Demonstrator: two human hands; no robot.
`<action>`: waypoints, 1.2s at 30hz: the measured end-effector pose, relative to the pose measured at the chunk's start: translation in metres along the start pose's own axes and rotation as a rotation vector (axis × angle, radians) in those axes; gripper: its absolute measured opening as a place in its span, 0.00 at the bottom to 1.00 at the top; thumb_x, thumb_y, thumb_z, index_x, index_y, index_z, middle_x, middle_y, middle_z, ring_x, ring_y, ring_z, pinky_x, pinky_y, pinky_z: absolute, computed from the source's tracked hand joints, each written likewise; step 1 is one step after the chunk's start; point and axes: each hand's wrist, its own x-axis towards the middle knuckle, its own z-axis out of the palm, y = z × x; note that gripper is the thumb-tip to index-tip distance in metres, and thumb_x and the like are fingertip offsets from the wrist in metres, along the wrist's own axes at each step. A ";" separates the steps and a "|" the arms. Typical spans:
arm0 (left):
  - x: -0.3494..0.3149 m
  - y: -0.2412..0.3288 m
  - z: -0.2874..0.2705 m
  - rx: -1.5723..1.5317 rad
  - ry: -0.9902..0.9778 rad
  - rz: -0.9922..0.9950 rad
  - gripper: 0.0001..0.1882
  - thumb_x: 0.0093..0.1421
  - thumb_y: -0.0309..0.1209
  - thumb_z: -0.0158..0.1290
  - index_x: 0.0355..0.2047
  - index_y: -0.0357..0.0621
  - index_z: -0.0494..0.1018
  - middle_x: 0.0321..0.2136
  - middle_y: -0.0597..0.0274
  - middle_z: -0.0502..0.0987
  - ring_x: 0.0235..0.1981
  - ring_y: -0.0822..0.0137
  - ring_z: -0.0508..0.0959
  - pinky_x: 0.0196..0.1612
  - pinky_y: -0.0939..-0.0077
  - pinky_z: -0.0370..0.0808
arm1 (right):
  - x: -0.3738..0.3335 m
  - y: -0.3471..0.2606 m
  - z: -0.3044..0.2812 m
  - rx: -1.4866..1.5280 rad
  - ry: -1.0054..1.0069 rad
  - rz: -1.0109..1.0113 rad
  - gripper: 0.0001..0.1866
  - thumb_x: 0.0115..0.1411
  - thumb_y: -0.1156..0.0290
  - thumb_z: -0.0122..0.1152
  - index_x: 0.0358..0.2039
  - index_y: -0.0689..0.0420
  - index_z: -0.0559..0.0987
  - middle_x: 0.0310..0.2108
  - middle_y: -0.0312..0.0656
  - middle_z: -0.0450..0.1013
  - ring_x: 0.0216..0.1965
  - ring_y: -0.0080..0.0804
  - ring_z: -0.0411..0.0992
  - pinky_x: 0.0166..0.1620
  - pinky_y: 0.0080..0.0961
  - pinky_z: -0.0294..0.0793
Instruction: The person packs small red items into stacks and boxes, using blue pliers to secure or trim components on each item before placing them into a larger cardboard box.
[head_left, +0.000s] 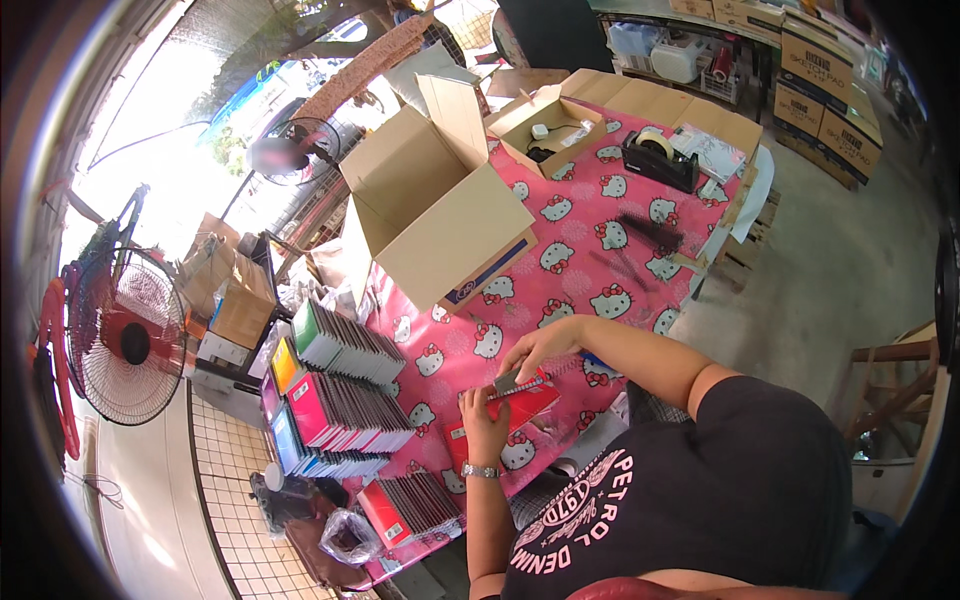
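head view: the left hand (484,422) holds the near end of a red notebook (515,405), fingers closed around its edge, a watch on the wrist. the right hand (535,348) comes from above and pinches a small grey piece (507,380) on the top edge of the same notebook; i cannot tell what this piece is. so both hands are together, clamped on one notebook. it is lifted a little over the near edge of the tabletop (590,270), which has a pink cloth with cat figures.

what could go wrong: the notebook hangs close to the edge, and the grip of the right hand is only with fingertips, so i think the small piece may slip and fall down beside the tabletop. the left elbow is also near the stacks of notebooks (345,405) on the left, and a wide move could push them.

the left forearm rises steeply from below, the wrist bent inward. the right forearm lies across, almost level. an open cardboard box (440,215) stands well apart, further on the tabletop.
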 end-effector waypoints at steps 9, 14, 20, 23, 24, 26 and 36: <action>-0.001 -0.011 -0.001 -0.198 -0.085 -0.174 0.16 0.53 0.29 0.63 0.41 0.41 0.73 0.40 0.53 0.74 0.44 0.50 0.74 0.48 0.58 0.71 | 0.018 0.009 0.002 0.004 0.015 -0.053 0.26 0.60 0.62 0.64 0.57 0.60 0.75 0.51 0.38 0.74 0.54 0.25 0.69 0.59 0.26 0.64; -0.003 -0.019 0.007 -0.218 -0.051 -0.137 0.13 0.58 0.28 0.61 0.41 0.37 0.72 0.36 0.62 0.74 0.28 0.72 0.73 0.32 0.79 0.70 | 0.029 0.022 -0.013 -0.199 0.065 -0.050 0.28 0.57 0.56 0.66 0.53 0.60 0.77 0.49 0.41 0.75 0.52 0.28 0.70 0.57 0.26 0.65; -0.003 -0.004 0.017 -0.487 0.058 -0.305 0.08 0.64 0.28 0.56 0.41 0.37 0.73 0.36 0.55 0.78 0.32 0.72 0.77 0.31 0.76 0.75 | -0.027 0.097 -0.059 -1.007 0.967 0.462 0.40 0.50 0.44 0.68 0.62 0.44 0.71 0.66 0.48 0.60 0.66 0.57 0.56 0.65 0.53 0.57; -0.010 0.005 0.017 -0.628 0.218 -0.419 0.08 0.67 0.29 0.54 0.41 0.36 0.73 0.34 0.57 0.78 0.30 0.73 0.77 0.27 0.78 0.76 | -0.040 0.112 -0.019 -1.118 1.056 0.277 0.42 0.53 0.44 0.65 0.66 0.44 0.65 0.69 0.49 0.53 0.71 0.58 0.46 0.66 0.63 0.50; -0.013 0.006 0.018 -0.651 0.233 -0.430 0.09 0.67 0.29 0.53 0.41 0.35 0.73 0.32 0.59 0.78 0.29 0.74 0.77 0.26 0.79 0.76 | -0.047 0.119 -0.005 -1.159 1.071 0.251 0.41 0.54 0.44 0.64 0.66 0.44 0.64 0.69 0.50 0.53 0.71 0.59 0.46 0.66 0.63 0.49; -0.018 0.001 0.019 -0.641 0.228 -0.453 0.10 0.68 0.30 0.52 0.43 0.35 0.72 0.31 0.62 0.76 0.27 0.75 0.76 0.24 0.80 0.77 | -0.056 0.132 0.025 -1.241 1.098 0.184 0.40 0.56 0.45 0.62 0.67 0.46 0.63 0.69 0.52 0.52 0.71 0.59 0.44 0.67 0.63 0.47; -0.016 0.007 0.030 -0.561 0.296 -0.346 0.12 0.69 0.32 0.52 0.44 0.35 0.71 0.29 0.66 0.72 0.22 0.78 0.75 0.23 0.81 0.79 | -0.095 0.149 0.051 -1.082 1.052 0.122 0.32 0.55 0.57 0.64 0.59 0.56 0.71 0.56 0.51 0.67 0.56 0.52 0.65 0.60 0.47 0.63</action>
